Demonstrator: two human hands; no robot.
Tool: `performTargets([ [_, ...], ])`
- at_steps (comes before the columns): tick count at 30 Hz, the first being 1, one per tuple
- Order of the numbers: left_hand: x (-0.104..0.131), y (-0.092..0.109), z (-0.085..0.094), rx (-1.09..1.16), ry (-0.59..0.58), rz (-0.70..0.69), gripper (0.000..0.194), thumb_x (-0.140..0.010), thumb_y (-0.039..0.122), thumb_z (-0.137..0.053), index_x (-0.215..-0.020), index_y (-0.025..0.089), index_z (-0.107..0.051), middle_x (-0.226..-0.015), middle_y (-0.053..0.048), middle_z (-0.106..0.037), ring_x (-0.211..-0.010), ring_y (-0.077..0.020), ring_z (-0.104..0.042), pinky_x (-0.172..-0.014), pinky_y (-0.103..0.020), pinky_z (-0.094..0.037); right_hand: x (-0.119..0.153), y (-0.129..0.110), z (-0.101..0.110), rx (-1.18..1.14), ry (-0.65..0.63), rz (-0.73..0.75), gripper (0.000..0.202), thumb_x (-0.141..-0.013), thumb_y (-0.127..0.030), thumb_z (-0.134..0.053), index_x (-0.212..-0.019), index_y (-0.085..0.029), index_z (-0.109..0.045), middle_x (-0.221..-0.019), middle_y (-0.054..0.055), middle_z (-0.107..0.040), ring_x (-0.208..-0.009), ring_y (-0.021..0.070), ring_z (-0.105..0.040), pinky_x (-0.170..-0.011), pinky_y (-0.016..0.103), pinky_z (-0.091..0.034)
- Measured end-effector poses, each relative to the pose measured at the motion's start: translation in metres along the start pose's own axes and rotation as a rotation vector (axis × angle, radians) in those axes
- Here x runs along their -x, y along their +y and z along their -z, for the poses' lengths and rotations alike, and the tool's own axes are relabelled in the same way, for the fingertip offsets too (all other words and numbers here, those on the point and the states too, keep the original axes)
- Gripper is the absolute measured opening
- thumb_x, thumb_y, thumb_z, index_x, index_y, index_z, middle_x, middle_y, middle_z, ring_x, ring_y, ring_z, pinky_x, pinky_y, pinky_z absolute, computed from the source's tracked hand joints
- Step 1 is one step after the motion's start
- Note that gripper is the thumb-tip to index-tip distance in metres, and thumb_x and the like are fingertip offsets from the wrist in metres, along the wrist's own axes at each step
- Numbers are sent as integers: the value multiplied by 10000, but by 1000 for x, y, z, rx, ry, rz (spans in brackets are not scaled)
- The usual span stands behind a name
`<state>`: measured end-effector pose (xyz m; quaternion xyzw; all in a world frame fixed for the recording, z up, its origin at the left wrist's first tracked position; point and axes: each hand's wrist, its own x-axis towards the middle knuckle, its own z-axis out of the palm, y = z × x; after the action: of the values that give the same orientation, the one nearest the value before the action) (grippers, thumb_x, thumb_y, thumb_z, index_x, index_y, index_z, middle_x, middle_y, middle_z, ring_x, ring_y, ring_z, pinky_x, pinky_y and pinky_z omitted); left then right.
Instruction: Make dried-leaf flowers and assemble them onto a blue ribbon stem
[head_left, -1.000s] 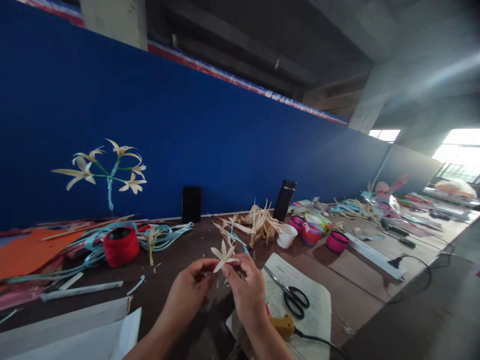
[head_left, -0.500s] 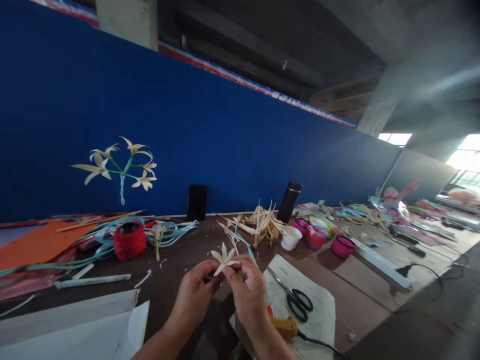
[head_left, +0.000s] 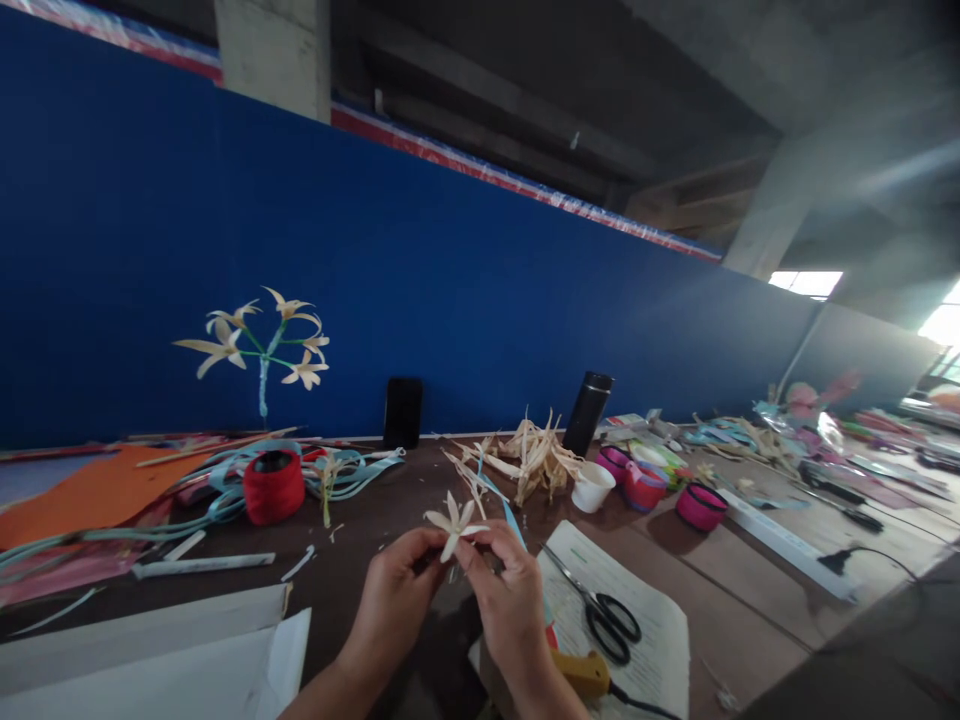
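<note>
A small cream flower (head_left: 454, 526) with narrow pointed petals is held between both hands, low in the middle of the head view. My left hand (head_left: 401, 590) pinches it from the left, fingers closed. From the right, my right hand (head_left: 506, 590) grips it with thumb and fingertips at the petals. The flower's underside is hidden by the fingers. Right of my right hand, black-handled scissors (head_left: 611, 625) lie on a printed sheet (head_left: 660, 640). A yellow-handled tool (head_left: 585, 675) with a black cord is beside my right wrist.
Dried husk strips (head_left: 536, 460) are heaped behind the hands, near a white cup (head_left: 592, 487) and a black bottle (head_left: 588, 415). A red spool (head_left: 274, 490) stands left, below a flower spray (head_left: 264, 370). A white power strip (head_left: 787, 545) lies right; a white box (head_left: 187, 660) is front left.
The whole view has shifted, so the table items appear slightly farther right and lower. Both hands keep hold of the flower, which is turned a little.
</note>
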<state>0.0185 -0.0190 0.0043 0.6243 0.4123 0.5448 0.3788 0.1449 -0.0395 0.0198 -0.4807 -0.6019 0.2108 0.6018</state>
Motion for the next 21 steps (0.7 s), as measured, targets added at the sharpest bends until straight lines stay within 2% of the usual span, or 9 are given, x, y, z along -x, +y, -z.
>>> performTargets([
  [4,-1,2,-2,-15,21,-23,101,-719,186,-611,-752,178,-707,-667,-3,-675,-637,-146,-586,-596,-203,-427,-1,4,1,-8,-10,-57,80,-770,-259,-628,-794,-183,-637,-747,20,-654,-680,169,-595,-624,244,-448],
  [10,-2,5,-3,-8,40,-96,88,-741,177,-604,-709,176,-686,-706,-14,-660,-685,-146,-578,-647,-215,-426,-1,11,2,68,-42,21,109,-792,-292,-613,-793,-189,-647,-775,31,-654,-720,182,-592,-673,264,-444],
  [14,-1,3,-4,14,27,-43,79,-746,201,-615,-713,166,-678,-685,-10,-643,-655,-138,-552,-608,-213,-410,-2,13,1,75,-49,22,117,-808,-299,-598,-809,-190,-639,-790,31,-643,-737,182,-592,-683,266,-446],
  [18,-1,3,-6,140,7,40,77,-725,218,-644,-764,156,-670,-670,-3,-636,-617,-128,-539,-565,-206,-404,-2,12,1,40,-62,-4,128,-813,-308,-592,-813,-190,-641,-822,35,-637,-775,189,-593,-714,274,-447],
  [21,-3,6,-5,145,17,9,75,-707,194,-661,-763,160,-697,-722,-16,-642,-668,-132,-551,-595,-205,-408,-3,10,2,0,-73,-43,134,-801,-319,-601,-801,-194,-651,-842,35,-631,-786,190,-586,-724,276,-445],
])
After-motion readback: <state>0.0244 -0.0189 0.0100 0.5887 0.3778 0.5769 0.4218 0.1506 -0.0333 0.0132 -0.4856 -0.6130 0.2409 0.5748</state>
